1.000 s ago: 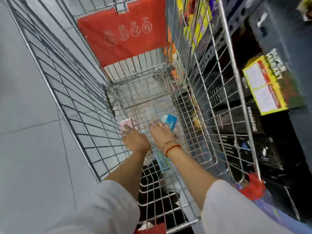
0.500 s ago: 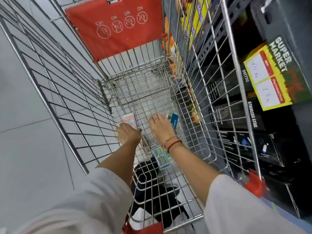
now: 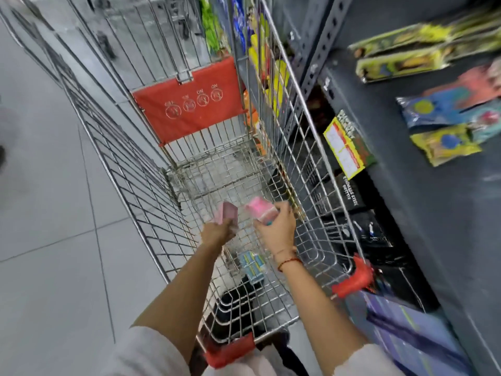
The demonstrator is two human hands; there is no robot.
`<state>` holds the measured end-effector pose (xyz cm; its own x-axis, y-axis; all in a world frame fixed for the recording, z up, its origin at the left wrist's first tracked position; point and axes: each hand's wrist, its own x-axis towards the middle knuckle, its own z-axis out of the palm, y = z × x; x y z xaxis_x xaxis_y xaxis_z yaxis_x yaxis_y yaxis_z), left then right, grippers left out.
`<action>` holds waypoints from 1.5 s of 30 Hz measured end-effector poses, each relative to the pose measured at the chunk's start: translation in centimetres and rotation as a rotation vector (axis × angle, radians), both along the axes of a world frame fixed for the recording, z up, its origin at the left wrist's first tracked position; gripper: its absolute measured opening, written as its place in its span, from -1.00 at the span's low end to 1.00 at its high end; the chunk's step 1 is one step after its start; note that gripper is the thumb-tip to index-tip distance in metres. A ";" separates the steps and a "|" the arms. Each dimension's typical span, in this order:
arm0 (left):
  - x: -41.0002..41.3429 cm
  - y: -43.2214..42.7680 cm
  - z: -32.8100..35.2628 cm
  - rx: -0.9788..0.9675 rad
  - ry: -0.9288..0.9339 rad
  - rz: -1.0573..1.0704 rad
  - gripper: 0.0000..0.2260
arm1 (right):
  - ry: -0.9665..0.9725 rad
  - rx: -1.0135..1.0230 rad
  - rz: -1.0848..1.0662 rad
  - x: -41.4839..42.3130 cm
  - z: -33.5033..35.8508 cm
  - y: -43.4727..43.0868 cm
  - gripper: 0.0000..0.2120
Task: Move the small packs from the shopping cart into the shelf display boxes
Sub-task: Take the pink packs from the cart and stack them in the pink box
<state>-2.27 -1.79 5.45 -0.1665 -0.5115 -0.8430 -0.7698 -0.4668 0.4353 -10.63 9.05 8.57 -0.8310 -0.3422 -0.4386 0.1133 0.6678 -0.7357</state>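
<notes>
Both my hands are inside the wire shopping cart [image 3: 127,169], raised a little above its floor. My left hand [image 3: 217,233] is closed around a small pink pack [image 3: 226,213]. My right hand [image 3: 276,229] grips another small pack [image 3: 260,211], pink on top with a bit of blue at the fingers. A blue-and-yellow pack [image 3: 252,265] lies on the cart floor between my forearms. The dark shelf [image 3: 433,213] stands just right of the cart; no display boxes can be made out in the blurred view.
A red fold-down seat flap [image 3: 189,112] closes the cart's far end. Coloured packets [image 3: 444,142] and long green boxes [image 3: 401,61] lie on the shelf. A yellow price tag [image 3: 345,147] hangs on the shelf edge. Grey tiled floor [image 3: 54,240] spreads to the left.
Both hands have lifted off the cart floor, each with a pack in it. The view has tilted up and right, showing more of the shelf.
</notes>
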 end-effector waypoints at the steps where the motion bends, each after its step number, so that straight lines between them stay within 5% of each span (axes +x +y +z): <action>1: 0.1 0.2 1.1 0.029 0.077 0.029 -0.68 | 0.024 -0.036 -0.033 0.3 1.0 0.7 -0.49; 12: 0.2 6.2 15.7 0.058 0.622 0.043 -0.91 | 0.428 -0.514 -0.386 2.0 12.9 8.9 -0.57; 19: -5.4 13.8 23.4 0.103 0.851 -0.150 -0.91 | 0.721 -0.582 -0.652 0.7 20.2 16.8 -0.56; 35: -13.7 37.1 26.8 0.210 0.908 -0.786 -0.90 | 0.909 -0.362 -1.239 0.9 23.5 37.1 -0.58; 40: -16.8 39.0 25.6 -0.071 0.900 -0.987 -0.53 | 0.796 -0.131 -1.088 0.2 22.1 37.6 -0.34; 45: -18.3 38.0 27.5 -0.395 0.953 -1.296 -0.62 | 0.705 0.055 -0.909 -0.5 22.2 38.0 -0.40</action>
